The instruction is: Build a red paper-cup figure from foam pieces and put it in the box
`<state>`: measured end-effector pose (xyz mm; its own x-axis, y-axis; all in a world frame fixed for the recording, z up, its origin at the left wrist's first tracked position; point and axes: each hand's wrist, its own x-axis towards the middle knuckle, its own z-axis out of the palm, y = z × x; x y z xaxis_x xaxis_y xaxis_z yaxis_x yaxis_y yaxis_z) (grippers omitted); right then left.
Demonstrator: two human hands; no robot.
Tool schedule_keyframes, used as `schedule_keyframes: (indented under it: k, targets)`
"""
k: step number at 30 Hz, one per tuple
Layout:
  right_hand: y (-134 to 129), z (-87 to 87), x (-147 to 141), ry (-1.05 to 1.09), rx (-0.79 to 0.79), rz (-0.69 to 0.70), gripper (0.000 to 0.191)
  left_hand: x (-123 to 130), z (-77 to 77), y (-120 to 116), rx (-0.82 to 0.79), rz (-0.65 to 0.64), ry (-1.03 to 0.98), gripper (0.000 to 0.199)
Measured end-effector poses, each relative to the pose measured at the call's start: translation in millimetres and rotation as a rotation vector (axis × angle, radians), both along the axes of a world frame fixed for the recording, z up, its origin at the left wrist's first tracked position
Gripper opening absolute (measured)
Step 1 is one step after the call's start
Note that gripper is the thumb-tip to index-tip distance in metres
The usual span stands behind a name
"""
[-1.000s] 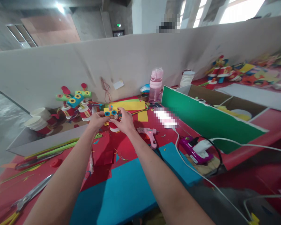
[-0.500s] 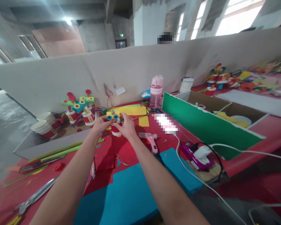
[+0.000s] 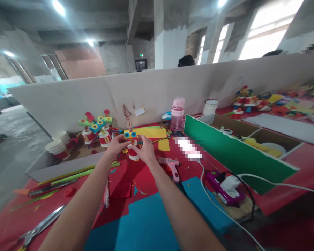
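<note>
The yellow-headed figure [image 3: 133, 153] is upright near twelve o'clock, grasped between left hand [image 3: 116, 146] and right hand [image 3: 147, 150], apparently being steadied; light, even pressure suits its springy neck. From it, the glue gun [image 3: 174, 170] lies at four o'clock; the grey box wall [image 3: 68, 169] at eight and green panel [image 3: 225, 148] at three bound sideways room.

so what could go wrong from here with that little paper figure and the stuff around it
The paper figure has a thin coiled neck, so a squeeze from the left hand or right hand might bend it. The pink glue gun shows a red light, so its nozzle may be hot, and the right forearm is close by. The scissors lie beside the left forearm, which could knock them.
</note>
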<state>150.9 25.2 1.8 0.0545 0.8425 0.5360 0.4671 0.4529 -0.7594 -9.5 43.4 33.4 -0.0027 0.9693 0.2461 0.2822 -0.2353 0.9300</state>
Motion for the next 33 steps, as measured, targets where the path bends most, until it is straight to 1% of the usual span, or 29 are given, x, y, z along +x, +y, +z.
schedule_keyframes:
  k: [5, 11, 15, 18, 20, 22, 24, 25, 27, 28, 30, 32, 33]
  targets:
    - [0, -0.3, 0, -0.006, -0.002, -0.013, 0.055, 0, 3.9, 0, 0.010, -0.084, -0.104, 0.060]
    - [-1, 0.8, 1, -0.047, 0.020, -0.053, 0.052, -2, 14.3, -6, 0.038, -0.072, -0.087, 0.067]
    - [-3, 3.8, 2, -0.060, 0.006, -0.085, 0.049, -6, 21.6, -9, 0.047, -0.043, -0.054, 0.070]
    - [-4, 5.5, 3, -0.057, 0.015, -0.104, 0.049, -13, 27.0, -13, 0.086, 0.009, -0.029, 0.067]
    - [-6, 6.9, 5, -0.043, 0.044, -0.141, 0.047, -20, 30.6, -22, 0.124, 0.044, -0.028, 0.064]
    - [-9, 9.5, 6, -0.010, 0.113, -0.185, 0.044, -29, 31.9, -35, 0.163, 0.076, -0.044, 0.060]
    - [-14, 13.4, 7, 0.037, 0.208, -0.207, 0.038, -41, 28.2, -52, 0.187, 0.119, -0.029, 0.054]
    - [-17, 15.5, 7, 0.058, 0.251, -0.210, 0.035, -48, 24.0, -62, 0.187, 0.142, 0.010, 0.049]
    - [-25, 19.0, 5, 0.081, 0.304, -0.199, 0.029, -62, 10.8, -81, 0.151, 0.160, 0.139, 0.034]
    - [-29, 19.9, 3, 0.081, 0.310, -0.182, 0.026, -68, 2.7, -89, 0.116, 0.144, 0.221, 0.028]
    - [-40, 18.8, -2, 0.063, 0.291, -0.116, 0.023, -76, -14.0, -104, 0.028, 0.061, 0.385, 0.023]
    - [-51, 13.6, -11, 0.047, 0.243, -0.026, 0.025, -78, -27.7, -115, -0.041, -0.073, 0.529, 0.021]
    - [-56, 9.8, -15, 0.042, 0.211, 0.020, 0.026, -77, -32.7, -118, -0.050, -0.138, 0.602, 0.020]
